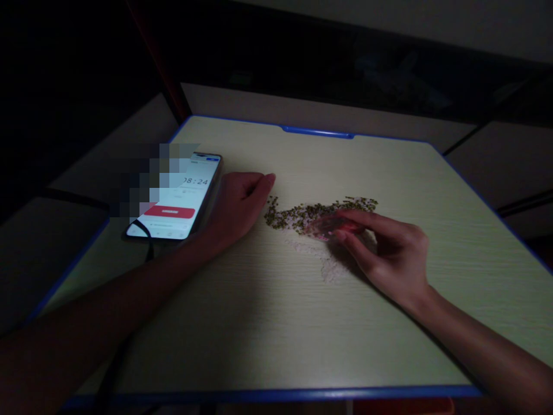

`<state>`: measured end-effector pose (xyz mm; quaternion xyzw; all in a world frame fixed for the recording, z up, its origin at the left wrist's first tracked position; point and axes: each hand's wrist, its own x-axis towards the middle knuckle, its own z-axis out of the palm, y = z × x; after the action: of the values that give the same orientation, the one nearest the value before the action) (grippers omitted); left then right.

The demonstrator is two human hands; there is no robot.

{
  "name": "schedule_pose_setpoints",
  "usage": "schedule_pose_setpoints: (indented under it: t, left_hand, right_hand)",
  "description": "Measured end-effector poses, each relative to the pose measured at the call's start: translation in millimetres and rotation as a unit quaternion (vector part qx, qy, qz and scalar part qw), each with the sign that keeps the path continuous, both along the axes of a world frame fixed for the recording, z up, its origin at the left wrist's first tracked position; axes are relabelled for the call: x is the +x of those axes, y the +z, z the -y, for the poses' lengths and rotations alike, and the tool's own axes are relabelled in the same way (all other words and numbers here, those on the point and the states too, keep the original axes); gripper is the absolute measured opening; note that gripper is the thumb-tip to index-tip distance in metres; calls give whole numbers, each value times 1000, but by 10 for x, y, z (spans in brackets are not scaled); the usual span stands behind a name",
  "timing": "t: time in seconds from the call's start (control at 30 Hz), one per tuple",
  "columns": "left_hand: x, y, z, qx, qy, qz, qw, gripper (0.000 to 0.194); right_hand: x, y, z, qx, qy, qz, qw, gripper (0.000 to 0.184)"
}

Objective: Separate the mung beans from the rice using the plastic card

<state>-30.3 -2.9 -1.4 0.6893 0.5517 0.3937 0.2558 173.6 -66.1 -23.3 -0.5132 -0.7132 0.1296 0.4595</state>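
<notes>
Clear piece (323,226), partly reddish; pinched by right hand (397,256); left hand (239,203) curled, grip unclear

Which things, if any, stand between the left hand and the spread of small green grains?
Nothing visible does: only tabletop shows between the left hand and the green grains. The phone lies on the hand's other side, and the clear object in the right hand is at the grains farther right.
</notes>
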Motion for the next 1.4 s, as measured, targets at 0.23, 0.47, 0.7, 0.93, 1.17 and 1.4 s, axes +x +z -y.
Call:
schedule_pose_setpoints:
  t: [0.23, 0.47, 0.7, 0.93, 1.17, 1.4]
  left_hand:
    - [-2, 5, 0, -5, 2, -3, 1000, 42]
    - [-2, -9, -8, -5, -2, 2, 1000, 41]
    - [-9, -7, -1, -3, -1, 2, 1000, 41]
    - [-8, -14, -8, 0, -3, 4, 1000, 41]
    - [-4, -13, -7, -2, -4, 4, 1000, 41]
    - [0, 1, 0, -4, 0, 2, 1000, 41]
  right_hand:
    - [-20, 11, 8, 0, 15, 9, 1000, 24]
    - [-49, 9, -19, -2, 16, 15, 1000, 22]
    - [-55, -6, -17, -5, -6, 4, 1000, 23]
    - [-55, 5, -27, -3, -10, 11, 1000, 22]
    - [-59, 17, -8, 21, 8, 21, 1000, 22]
    - [-64, 18, -26, 8, -4, 14, 1000, 22]
